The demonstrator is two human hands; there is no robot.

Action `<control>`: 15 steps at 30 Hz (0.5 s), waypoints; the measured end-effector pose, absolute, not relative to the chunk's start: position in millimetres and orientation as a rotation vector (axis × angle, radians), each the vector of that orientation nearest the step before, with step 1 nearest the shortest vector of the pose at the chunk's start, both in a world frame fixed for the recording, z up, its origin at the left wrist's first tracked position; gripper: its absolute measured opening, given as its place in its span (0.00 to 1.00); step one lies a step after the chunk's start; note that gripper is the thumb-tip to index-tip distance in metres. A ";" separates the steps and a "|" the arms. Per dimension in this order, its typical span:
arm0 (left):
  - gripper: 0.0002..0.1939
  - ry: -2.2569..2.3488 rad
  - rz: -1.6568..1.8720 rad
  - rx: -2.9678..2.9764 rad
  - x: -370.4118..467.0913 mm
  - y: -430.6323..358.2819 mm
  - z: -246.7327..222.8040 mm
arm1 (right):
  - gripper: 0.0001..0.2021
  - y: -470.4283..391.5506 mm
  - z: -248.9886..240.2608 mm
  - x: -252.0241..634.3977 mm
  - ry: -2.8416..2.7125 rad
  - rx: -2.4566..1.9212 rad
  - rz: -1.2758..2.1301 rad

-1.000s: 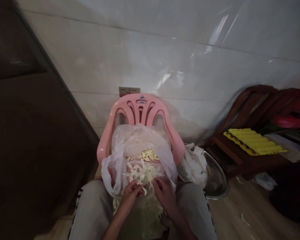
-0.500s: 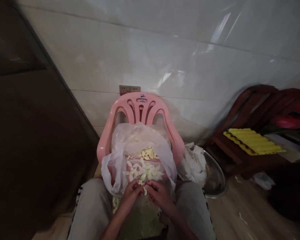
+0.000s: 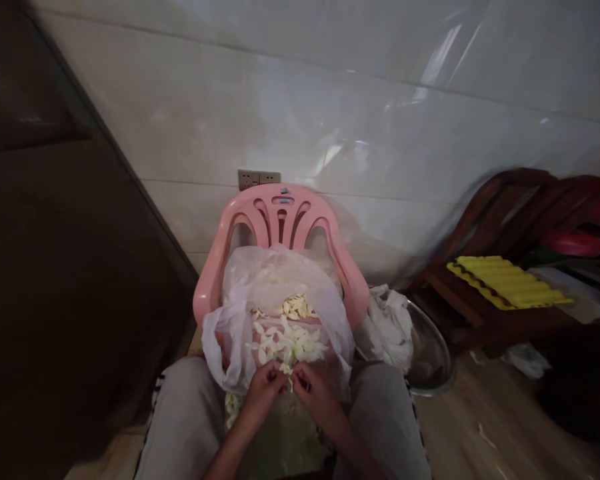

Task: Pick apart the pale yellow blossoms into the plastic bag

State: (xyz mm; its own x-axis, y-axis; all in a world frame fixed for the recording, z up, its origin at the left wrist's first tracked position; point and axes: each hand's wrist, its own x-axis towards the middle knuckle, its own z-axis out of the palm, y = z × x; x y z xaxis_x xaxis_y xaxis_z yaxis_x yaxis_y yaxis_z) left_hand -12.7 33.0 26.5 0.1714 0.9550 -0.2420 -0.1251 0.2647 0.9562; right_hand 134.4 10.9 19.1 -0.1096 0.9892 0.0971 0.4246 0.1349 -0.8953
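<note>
Between my fingertips, just in front of the pink chair, is a small whitish flower (image 3: 286, 369). My left hand (image 3: 266, 387) pinches it from the left. My right hand (image 3: 310, 389) is closed in a pinch at its other side, and the two hands nearly touch. Right beyond them a pile of white flowers (image 3: 293, 343) lies on a spread white plastic bag (image 3: 220, 340). Further back in the bag sits a smaller heap of yellowish buds or petals (image 3: 298, 307). The bag rests on the seat of the pink plastic chair (image 3: 207, 293).
Right of the chair are a crumpled white bag (image 3: 387, 327) and a metal basin (image 3: 437, 380). A wooden chair (image 3: 460, 300) farther right holds a yellow ridged pad (image 3: 505, 283). A tiled wall (image 3: 380, 133) with a socket (image 3: 259, 179) stands behind; a dark panel (image 3: 70, 267) is at left.
My right hand has shifted slightly left, closer to my left hand. The flower between the fingertips has turned a little. The piles and bag look the same.
</note>
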 end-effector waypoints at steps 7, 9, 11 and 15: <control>0.18 1.107 0.856 0.931 -13.2 33.2 24.8 | 0.16 23.8 22.0 161.8 -1.211 -1.660 0.661; 0.20 1.112 0.889 0.888 -14.8 35.3 24.5 | 0.18 24.7 25.2 168.6 -1.188 -1.693 0.684; 0.21 1.121 0.926 0.871 -16.3 37.6 24.5 | 0.18 23.1 28.2 168.3 -1.256 -1.687 0.715; 0.23 1.135 0.945 0.828 -16.1 39.6 24.4 | 0.17 16.6 34.6 151.4 -1.337 -1.609 0.801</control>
State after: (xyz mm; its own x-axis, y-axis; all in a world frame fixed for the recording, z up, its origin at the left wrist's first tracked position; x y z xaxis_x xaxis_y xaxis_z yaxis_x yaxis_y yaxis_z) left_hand -16.1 39.6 24.4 0.1464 0.9216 -0.3594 -0.1858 0.3824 0.9051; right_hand 151.4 16.6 34.6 0.2152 0.9752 0.0518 0.4145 -0.0432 -0.9090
